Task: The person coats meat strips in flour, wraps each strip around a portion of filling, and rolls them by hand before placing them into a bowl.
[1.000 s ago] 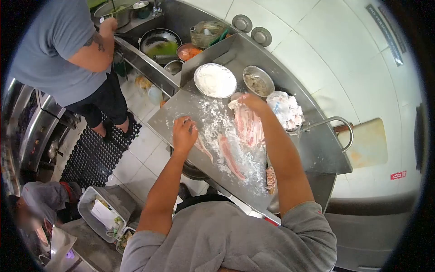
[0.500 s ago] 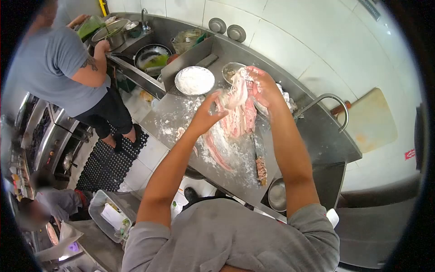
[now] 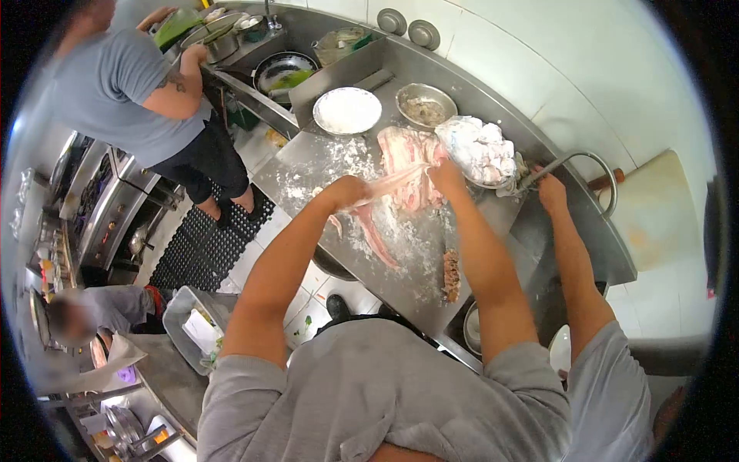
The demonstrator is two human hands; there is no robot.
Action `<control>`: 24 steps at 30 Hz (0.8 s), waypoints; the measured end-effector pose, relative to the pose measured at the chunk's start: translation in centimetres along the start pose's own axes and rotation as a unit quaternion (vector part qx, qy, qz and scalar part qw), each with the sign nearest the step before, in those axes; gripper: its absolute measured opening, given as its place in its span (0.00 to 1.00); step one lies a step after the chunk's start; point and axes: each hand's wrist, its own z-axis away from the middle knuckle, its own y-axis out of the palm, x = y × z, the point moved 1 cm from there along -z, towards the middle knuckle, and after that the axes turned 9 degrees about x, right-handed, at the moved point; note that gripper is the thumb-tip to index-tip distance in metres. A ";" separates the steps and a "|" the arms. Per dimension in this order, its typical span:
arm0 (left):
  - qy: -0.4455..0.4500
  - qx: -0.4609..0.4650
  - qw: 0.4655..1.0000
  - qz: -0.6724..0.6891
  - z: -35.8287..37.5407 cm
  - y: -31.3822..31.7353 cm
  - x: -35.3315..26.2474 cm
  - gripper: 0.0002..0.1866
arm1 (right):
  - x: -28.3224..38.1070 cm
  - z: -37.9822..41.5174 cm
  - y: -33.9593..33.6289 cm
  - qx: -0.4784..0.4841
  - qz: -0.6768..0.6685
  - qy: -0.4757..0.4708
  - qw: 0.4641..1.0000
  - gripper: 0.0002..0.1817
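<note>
My left hand [image 3: 346, 192] is closed on one end of a pale, floured strip of meat [image 3: 391, 183]. The other end is pinched in my right hand [image 3: 446, 179], so the strip stretches between them above the steel counter. Beneath and behind it lies a pile of pink-and-white floured meat slices [image 3: 408, 148]. A separate meat strip [image 3: 376, 240] rests nearer me on the floury surface. To the right of it lies a knife with a mottled, wrapped-looking handle [image 3: 451, 277]; its blade is hard to make out.
Behind the meat stand a bowl of white flour [image 3: 346, 110] and a metal bowl [image 3: 425, 108]. White-coated pieces [image 3: 479, 150] fill a plastic-lined container. Another person's hand [image 3: 550, 191] reaches beside the curved steel tap [image 3: 589, 156]. A co-worker [image 3: 131, 100] stands left at the sink.
My hands have lowered and spread apart, drawing the meat strip out between them. Another person's arm has come in from the right. The view has shifted slightly.
</note>
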 end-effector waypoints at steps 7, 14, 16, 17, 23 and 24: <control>0.043 0.139 0.989 0.031 3.3 -6.0 -3.7 0.10 | 13.5 7.3 -2.9 0.178 -0.186 -0.334 0.907 0.16; -0.050 0.184 0.978 -0.089 11.8 -12.4 -3.8 0.12 | 18.4 -1.1 -1.5 0.057 -0.080 -0.332 0.938 0.13; -0.172 0.176 0.968 -0.039 16.6 -14.7 -7.8 0.12 | 18.7 -4.7 0.4 0.063 0.011 -0.369 0.927 0.11; -0.275 0.164 0.947 -0.004 19.2 -15.8 -10.2 0.12 | 18.8 -6.8 1.3 0.079 0.078 -0.411 0.905 0.12; -0.348 0.143 0.915 -0.145 31.8 -14.3 -6.2 0.18 | 21.0 -14.8 9.7 0.170 0.312 -0.446 0.821 0.12; -0.386 0.159 0.902 -0.109 33.1 -13.9 -5.6 0.18 | 22.4 -15.1 10.5 0.179 0.296 -0.449 0.824 0.12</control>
